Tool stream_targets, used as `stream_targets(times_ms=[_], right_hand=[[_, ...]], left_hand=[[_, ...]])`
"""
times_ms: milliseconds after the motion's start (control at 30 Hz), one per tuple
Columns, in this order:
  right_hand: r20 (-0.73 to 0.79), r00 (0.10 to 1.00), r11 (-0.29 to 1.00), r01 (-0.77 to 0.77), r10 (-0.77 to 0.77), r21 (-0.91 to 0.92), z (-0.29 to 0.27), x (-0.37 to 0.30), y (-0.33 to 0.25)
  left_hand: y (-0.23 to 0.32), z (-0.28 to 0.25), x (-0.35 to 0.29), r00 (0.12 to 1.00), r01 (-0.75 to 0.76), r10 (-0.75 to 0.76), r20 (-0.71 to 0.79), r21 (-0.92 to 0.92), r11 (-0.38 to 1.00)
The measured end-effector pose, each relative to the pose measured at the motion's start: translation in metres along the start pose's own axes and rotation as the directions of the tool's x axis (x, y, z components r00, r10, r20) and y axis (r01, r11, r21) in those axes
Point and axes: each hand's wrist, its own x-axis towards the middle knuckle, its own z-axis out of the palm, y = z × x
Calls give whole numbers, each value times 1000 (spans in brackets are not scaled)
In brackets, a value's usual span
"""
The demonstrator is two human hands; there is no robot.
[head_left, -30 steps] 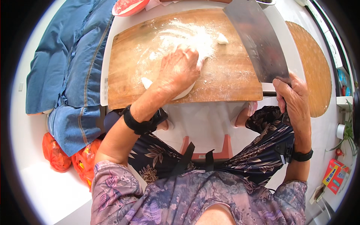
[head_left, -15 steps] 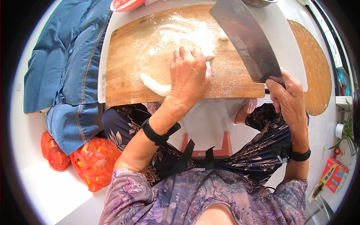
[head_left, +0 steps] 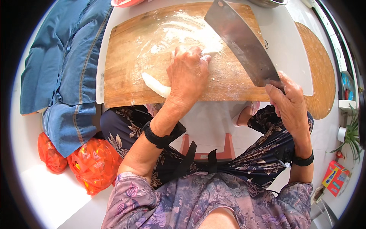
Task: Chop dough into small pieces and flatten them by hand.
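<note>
On a wooden cutting board [head_left: 129,45] dusted with flour lies a long white roll of dough [head_left: 156,85]. My left hand [head_left: 188,73] is closed over its middle, fingers curled; the dough's left end sticks out below the wrist, and some shows past the fingertips. A broad-bladed cleaver [head_left: 244,45] is gripped in my right hand [head_left: 288,100] at the board's near right corner. Its blade slants up and left over the board's right side, apart from the dough, and hides part of the surface there.
Under the board is a white table [head_left: 284,45], with a red bowl [head_left: 127,2] and a metal bowl [head_left: 268,2] at its far edge. A round woven-looking board [head_left: 316,72] is at right. Blue denim cloth [head_left: 76,57] and red plastic bags [head_left: 93,166] lie at left.
The cleaver has moved a little left, now covering a small dough piece that showed beside the blade. My left hand has shifted slightly left, its thumb raised toward the curled fingers.
</note>
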Motion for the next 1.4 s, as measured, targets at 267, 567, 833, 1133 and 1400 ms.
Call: stream_targets(times_ms=[267,567,833,1133,1400], right_hand=[[75,943,865,328,-325,-379,11,7,-19],[212,916,719,398,-340,-570,26,17,-33],[207,914,739,404,-349,-539,33,22,-30],[245,904,707,428,-351,-563,35,30,-30],[315,924,644,377,-216,-666,33,41,-41]], left_hand=[[1,6,-5,989,6,-4,-149,11,1000],[-3,9,-9,925,-216,239,-295,110,970],[-2,10,-9,918,-232,247,-309,86,969],[-2,11,-8,919,-239,257,-298,95,966],[-2,7,-13,926,-294,301,-226,68,953]])
